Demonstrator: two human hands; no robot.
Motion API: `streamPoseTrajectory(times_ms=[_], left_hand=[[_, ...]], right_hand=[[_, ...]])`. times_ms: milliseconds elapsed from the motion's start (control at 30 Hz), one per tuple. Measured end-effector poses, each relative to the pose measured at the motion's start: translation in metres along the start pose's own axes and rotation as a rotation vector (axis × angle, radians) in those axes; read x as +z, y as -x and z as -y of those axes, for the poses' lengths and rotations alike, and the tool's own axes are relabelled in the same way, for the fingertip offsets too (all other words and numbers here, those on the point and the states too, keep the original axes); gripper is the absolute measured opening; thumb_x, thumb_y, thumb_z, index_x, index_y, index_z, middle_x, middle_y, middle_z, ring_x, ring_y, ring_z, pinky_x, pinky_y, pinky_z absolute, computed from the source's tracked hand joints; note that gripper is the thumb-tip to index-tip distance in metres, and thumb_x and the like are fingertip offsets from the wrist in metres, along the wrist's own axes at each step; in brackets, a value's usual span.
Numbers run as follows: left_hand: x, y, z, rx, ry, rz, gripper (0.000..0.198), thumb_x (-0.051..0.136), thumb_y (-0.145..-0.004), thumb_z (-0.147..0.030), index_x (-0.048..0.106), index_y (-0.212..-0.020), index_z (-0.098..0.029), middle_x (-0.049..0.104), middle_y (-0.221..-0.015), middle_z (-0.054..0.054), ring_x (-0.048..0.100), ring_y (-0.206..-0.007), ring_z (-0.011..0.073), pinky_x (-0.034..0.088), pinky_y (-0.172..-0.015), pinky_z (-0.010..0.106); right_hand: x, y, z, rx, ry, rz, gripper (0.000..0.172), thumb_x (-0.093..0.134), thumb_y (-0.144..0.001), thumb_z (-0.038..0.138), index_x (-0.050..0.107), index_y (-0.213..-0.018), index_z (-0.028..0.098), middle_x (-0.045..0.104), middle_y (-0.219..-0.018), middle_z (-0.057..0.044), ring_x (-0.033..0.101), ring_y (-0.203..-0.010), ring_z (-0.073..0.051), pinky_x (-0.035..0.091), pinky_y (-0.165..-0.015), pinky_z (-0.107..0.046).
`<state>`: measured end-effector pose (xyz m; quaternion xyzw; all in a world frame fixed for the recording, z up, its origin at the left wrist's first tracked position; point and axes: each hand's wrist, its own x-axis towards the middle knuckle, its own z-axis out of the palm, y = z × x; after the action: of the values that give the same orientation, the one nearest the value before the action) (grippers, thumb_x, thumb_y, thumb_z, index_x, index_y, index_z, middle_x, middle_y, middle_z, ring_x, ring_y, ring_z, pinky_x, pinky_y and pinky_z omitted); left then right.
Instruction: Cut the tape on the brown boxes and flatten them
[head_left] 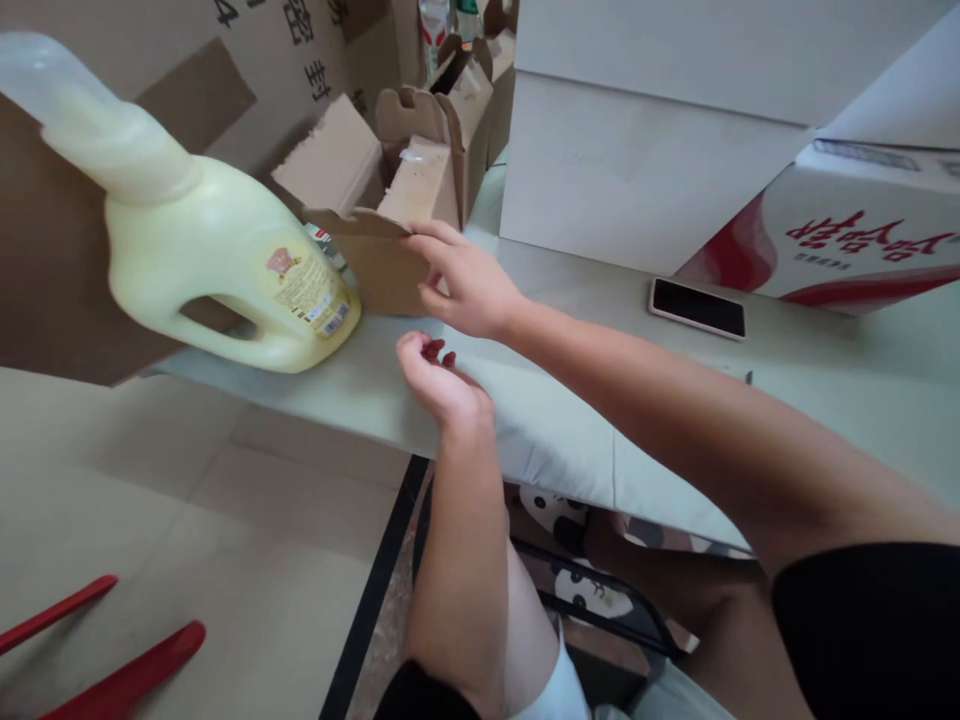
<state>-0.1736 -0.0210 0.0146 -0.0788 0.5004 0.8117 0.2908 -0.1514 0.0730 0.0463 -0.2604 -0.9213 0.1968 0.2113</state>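
My right hand [469,282] reaches in from the right, its fingers stretched and apart. Its fingertips are at the near upper edge of an open cardboard box [382,268]; whether they touch it I cannot tell. Just below, my left hand [442,382] is turned palm up over the table with loosely curled fingers and nothing visible in it. Left of the box stands a large pale yellow jug [217,225] with a side handle, a label and a translucent cap. Something small with a printed surface is partly hidden between jug and box.
More open cardboard boxes [469,100] line up behind. A phone [697,307] lies on the pale-covered table [847,400], near large white boxes [645,170] and a red-and-white carton [862,235]. Big brown cardboard [52,260] stands at left. Red bars [135,670] show above the floor.
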Motion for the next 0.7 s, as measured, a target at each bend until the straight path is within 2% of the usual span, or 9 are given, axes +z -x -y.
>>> streamPoseTrajectory(times_ms=[100,200,267,300,367,400,467,567,700], left_hand=[[-0.009,-0.003,0.004,0.148,-0.065,-0.045,0.011,0.044,-0.084,-0.031,0.036,-0.085,-0.024,0.041,-0.093,0.001,0.047,-0.090,0.0164,0.035,-0.078,0.029],[-0.020,-0.009,0.005,0.378,-0.088,-0.074,0.020,0.047,-0.085,-0.034,0.030,-0.095,-0.028,0.036,-0.102,0.000,0.045,-0.102,0.0168,0.036,-0.082,0.028],[-0.022,-0.013,0.004,0.485,-0.081,-0.072,0.022,0.047,-0.086,-0.035,0.030,-0.100,-0.030,0.037,-0.105,0.000,0.046,-0.107,0.0164,0.038,-0.084,0.028],[-0.022,-0.014,0.003,0.481,-0.066,-0.069,0.022,0.047,-0.086,-0.034,0.032,-0.101,-0.030,0.040,-0.107,0.000,0.048,-0.109,0.0159,0.039,-0.086,0.027],[-0.017,-0.015,0.002,0.383,-0.025,-0.010,0.020,0.049,-0.085,-0.035,0.038,-0.101,-0.029,0.048,-0.109,0.000,0.053,-0.110,0.0145,0.041,-0.087,0.025],[-0.013,-0.013,0.002,0.302,-0.002,0.057,0.019,0.050,-0.085,-0.037,0.041,-0.099,-0.028,0.052,-0.108,0.000,0.056,-0.109,0.0139,0.042,-0.086,0.024],[-0.004,-0.008,0.006,0.146,0.045,0.255,0.020,0.053,-0.086,-0.042,0.046,-0.097,-0.027,0.059,-0.107,0.001,0.062,-0.103,0.0139,0.046,-0.084,0.023],[0.007,0.004,0.014,0.050,0.085,0.487,0.024,0.052,-0.090,-0.048,0.054,-0.097,-0.025,0.064,-0.104,0.004,0.067,-0.094,0.0164,0.052,-0.080,0.026],[0.014,0.019,0.024,0.046,0.066,0.551,0.029,0.048,-0.094,-0.048,0.061,-0.094,-0.022,0.066,-0.097,0.006,0.067,-0.087,0.0178,0.054,-0.074,0.027]], right_hand=[[-0.021,0.041,-0.003,0.066,-0.054,-0.149,0.041,0.046,-0.089,0.017,0.062,-0.127,0.018,0.054,-0.153,-0.011,0.070,-0.111,-0.023,0.059,-0.097,-0.038],[-0.043,0.095,0.004,0.156,-0.143,-0.408,0.025,0.045,-0.092,0.017,0.069,-0.098,0.021,0.071,-0.119,-0.008,0.070,-0.094,-0.019,0.060,-0.084,-0.035],[-0.056,0.137,0.010,0.208,-0.228,-0.574,0.019,0.049,-0.092,0.018,0.067,-0.087,0.023,0.072,-0.103,-0.006,0.070,-0.091,-0.020,0.060,-0.079,-0.035],[-0.060,0.159,0.013,0.240,-0.273,-0.630,0.014,0.053,-0.092,0.020,0.066,-0.087,0.024,0.072,-0.101,-0.006,0.070,-0.091,-0.020,0.060,-0.078,-0.035],[-0.065,0.202,0.014,0.282,-0.342,-0.736,0.009,0.061,-0.089,0.021,0.063,-0.095,0.027,0.071,-0.098,-0.004,0.069,-0.084,-0.017,0.060,-0.073,-0.033],[-0.067,0.221,0.013,0.300,-0.353,-0.780,0.018,0.067,-0.085,0.021,0.062,-0.100,0.029,0.070,-0.095,-0.002,0.069,-0.080,-0.016,0.059,-0.070,-0.031],[-0.070,0.254,0.009,0.306,-0.290,-0.796,0.026,0.072,-0.081,0.018,0.063,-0.101,0.031,0.069,-0.088,0.000,0.068,-0.076,-0.016,0.057,-0.066,-0.029],[-0.078,0.286,0.004,0.260,-0.105,-0.694,0.016,0.069,-0.080,0.013,0.065,-0.080,0.029,0.068,-0.080,0.000,0.066,-0.070,-0.016,0.055,-0.062,-0.030],[-0.089,0.306,0.002,0.209,-0.095,-0.594,0.019,0.059,-0.079,0.008,0.062,-0.079,0.027,0.074,-0.081,-0.001,0.071,-0.068,-0.018,0.056,-0.057,-0.031]])
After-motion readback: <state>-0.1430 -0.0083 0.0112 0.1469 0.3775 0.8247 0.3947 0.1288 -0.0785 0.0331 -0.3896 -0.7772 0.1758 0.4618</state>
